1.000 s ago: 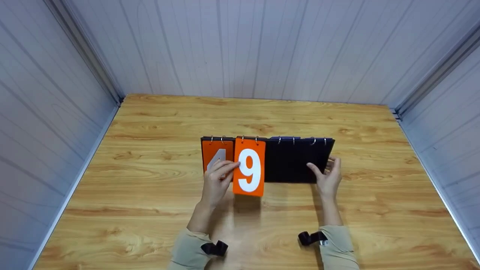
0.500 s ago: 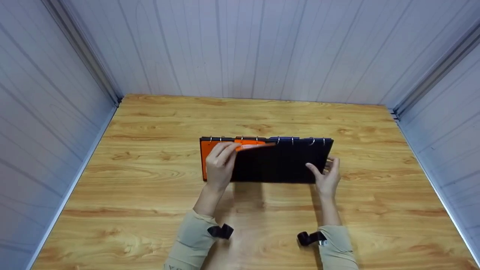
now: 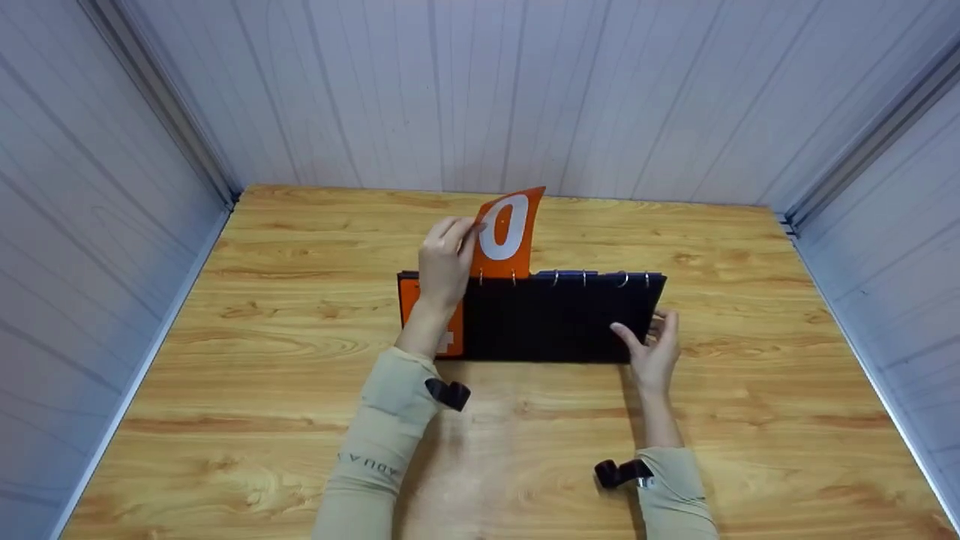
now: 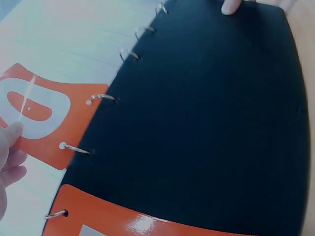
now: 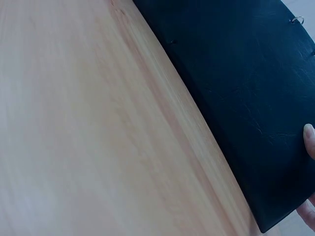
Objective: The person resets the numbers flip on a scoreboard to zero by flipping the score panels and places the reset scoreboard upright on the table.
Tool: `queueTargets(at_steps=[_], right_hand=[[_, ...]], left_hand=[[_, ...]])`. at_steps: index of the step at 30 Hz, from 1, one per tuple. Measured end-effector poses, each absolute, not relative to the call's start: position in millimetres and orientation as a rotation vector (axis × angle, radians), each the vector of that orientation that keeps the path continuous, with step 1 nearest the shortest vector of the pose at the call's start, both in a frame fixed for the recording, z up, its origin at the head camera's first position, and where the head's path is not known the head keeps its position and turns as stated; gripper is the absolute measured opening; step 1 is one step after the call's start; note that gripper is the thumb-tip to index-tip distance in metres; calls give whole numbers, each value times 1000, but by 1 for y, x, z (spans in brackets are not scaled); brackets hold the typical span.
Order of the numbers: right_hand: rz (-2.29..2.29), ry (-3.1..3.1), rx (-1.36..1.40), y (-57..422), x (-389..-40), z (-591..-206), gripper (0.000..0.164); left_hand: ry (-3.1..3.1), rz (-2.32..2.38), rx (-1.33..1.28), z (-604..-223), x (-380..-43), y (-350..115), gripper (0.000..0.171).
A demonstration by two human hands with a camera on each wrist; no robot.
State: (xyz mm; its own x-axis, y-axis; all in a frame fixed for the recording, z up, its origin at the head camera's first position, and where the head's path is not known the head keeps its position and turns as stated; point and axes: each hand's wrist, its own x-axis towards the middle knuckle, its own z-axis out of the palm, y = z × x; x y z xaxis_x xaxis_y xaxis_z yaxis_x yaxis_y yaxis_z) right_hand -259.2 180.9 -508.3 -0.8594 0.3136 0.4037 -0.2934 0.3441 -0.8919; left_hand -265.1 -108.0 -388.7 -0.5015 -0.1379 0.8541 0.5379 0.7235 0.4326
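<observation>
A black flip scoreboard (image 3: pixel 555 319) stands tilted on the table, with metal rings along its top edge. My left hand (image 3: pixel 444 262) pinches the side of an orange number card (image 3: pixel 501 268), which is raised above that edge and shows a white 0. In the left wrist view the thumb lies on the face of this card (image 4: pixel 81 120). Another orange card (image 3: pixel 454 330) hangs at the board's left end, partly hidden behind my left forearm. My right hand (image 3: pixel 654 360) grips the board's right end, thumb on the front and fingers behind, as the right wrist view also shows.
Blue cards (image 3: pixel 568 273) peek over the board's back, right of the raised card. The wooden table (image 3: pixel 750 337) is bordered by white panel walls (image 3: pixel 480 90) at the back and both sides. Black wrist cameras (image 3: pixel 448 393) sit on both sleeves.
An orange card showing 9 has been lifted by my left hand from the board's front, up over the rings; a 0 now faces me. The right hand keeps its grip on the board.
</observation>
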Motion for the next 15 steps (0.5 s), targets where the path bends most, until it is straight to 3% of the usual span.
queueTargets(at_steps=[8,15], right_hand=[[1567,-2097,-20,180,-261,-508,52],[1554,-2120,-35,181,-262,-508,53]], left_hand=[[-2217,-891,-79,-388,-281,-110,21],[-2336,-944,43,-394,-276,-117,31]])
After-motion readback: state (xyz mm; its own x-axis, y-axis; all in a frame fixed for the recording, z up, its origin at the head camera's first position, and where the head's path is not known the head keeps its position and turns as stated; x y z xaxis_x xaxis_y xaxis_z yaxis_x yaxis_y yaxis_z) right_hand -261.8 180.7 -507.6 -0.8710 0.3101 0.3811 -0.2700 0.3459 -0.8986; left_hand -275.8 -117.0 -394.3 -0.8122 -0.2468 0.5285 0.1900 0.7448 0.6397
